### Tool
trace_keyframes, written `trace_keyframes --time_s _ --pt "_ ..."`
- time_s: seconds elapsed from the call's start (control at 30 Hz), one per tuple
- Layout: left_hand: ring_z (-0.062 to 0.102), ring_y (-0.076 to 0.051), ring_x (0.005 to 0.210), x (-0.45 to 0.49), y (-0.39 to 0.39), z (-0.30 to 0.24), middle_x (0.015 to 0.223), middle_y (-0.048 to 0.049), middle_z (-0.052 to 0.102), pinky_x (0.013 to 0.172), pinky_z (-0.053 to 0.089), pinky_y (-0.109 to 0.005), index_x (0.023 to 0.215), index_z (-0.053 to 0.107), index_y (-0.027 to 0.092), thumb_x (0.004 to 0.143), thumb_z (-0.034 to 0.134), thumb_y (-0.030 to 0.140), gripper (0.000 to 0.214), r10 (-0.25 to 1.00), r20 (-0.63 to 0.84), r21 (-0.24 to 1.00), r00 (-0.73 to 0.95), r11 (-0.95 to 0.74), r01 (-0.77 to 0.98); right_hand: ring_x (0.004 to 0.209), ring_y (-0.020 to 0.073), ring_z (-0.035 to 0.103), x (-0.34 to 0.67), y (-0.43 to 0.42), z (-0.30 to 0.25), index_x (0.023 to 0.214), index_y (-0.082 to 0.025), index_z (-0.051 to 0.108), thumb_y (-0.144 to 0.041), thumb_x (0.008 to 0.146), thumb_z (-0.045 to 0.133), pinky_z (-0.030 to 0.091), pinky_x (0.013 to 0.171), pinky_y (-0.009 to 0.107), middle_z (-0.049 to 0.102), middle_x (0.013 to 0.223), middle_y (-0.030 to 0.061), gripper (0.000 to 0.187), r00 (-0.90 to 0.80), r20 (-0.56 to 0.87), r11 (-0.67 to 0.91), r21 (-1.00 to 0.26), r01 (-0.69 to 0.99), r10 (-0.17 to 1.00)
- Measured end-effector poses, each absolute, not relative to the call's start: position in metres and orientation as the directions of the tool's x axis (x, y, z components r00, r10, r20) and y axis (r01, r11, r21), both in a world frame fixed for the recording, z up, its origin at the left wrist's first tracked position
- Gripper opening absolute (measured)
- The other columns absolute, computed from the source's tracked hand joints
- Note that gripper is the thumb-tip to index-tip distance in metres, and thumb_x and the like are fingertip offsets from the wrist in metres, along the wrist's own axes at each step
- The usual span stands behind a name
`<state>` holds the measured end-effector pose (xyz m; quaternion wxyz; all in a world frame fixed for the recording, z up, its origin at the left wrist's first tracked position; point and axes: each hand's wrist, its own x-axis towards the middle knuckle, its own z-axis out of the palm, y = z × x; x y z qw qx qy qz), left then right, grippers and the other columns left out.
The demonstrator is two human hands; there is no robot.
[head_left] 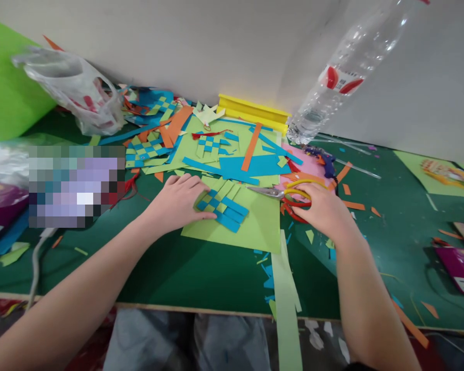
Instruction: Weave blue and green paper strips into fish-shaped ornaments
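Observation:
A small woven paper piece [223, 208] of blue and light-green strips lies on a light-green paper sheet [251, 234]. My left hand [183, 201] grips its left edge, fingers on the far side and thumb on the near side. Loose strip ends stick out from the weave to the right and away from me. My right hand [325, 206] holds a pair of scissors [268, 192] with yellow and red handles. Their blades point left over the sheet and look nearly closed, just beyond the weave's upper right. Some right-hand fingers are hidden by the handles.
Beyond the sheet lie blue cut paper [232, 166], an orange strip [251, 148] and another woven piece [145, 151]. A clear plastic bottle [344, 77] leans at the wall beside a yellow folded strip [251, 111]. A plastic bag [81, 98] and a blurred-out phone [75, 190] are left.

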<state>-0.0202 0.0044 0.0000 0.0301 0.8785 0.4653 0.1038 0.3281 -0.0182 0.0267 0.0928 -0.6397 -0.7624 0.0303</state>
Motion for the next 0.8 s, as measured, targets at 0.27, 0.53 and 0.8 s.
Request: trace_keyframes --time_s 0.27,0.53,0.8 --pt "0.053 -0.029 0.111 -0.031 0.011 0.003 0.114 -0.0068 0.059 0.095 0.034 -0.045 0.115 0.061 0.024 0.076 0.064 0.064 0.056 0.842 0.000 0.293 0.539 -0.516 0.805 0.120 0.0301 0.058 0.333 -0.013 0.023 0.121 -0.019 0.065 -0.032 0.078 0.066 0.049 0.100 0.047 0.065 0.126 0.0091 0.045 -0.170 0.048 0.176 -0.225 0.958 0.984" --pt "0.048 -0.029 0.113 -0.039 0.017 0.007 0.118 -0.0048 0.058 0.096 0.033 -0.044 0.125 0.059 0.034 0.076 0.062 0.067 0.059 0.758 -0.137 0.428 0.637 -0.535 0.729 0.120 0.0289 0.059 0.335 -0.013 0.020 0.120 -0.022 0.065 -0.031 0.078 0.066 0.047 0.102 0.046 0.065 0.127 0.0072 0.044 -0.171 0.047 0.177 -0.244 0.953 0.984" --pt "0.054 -0.024 0.105 -0.028 0.014 0.008 0.109 -0.0040 0.064 0.094 0.031 -0.040 0.107 0.064 0.025 0.088 0.054 0.054 0.036 0.755 0.046 0.389 0.654 -0.617 0.685 0.095 0.0294 0.069 0.339 -0.017 0.029 0.113 -0.023 0.065 -0.047 0.070 0.075 0.056 0.081 0.044 0.073 0.105 0.0076 0.050 -0.025 0.030 0.034 -0.360 0.932 0.999"
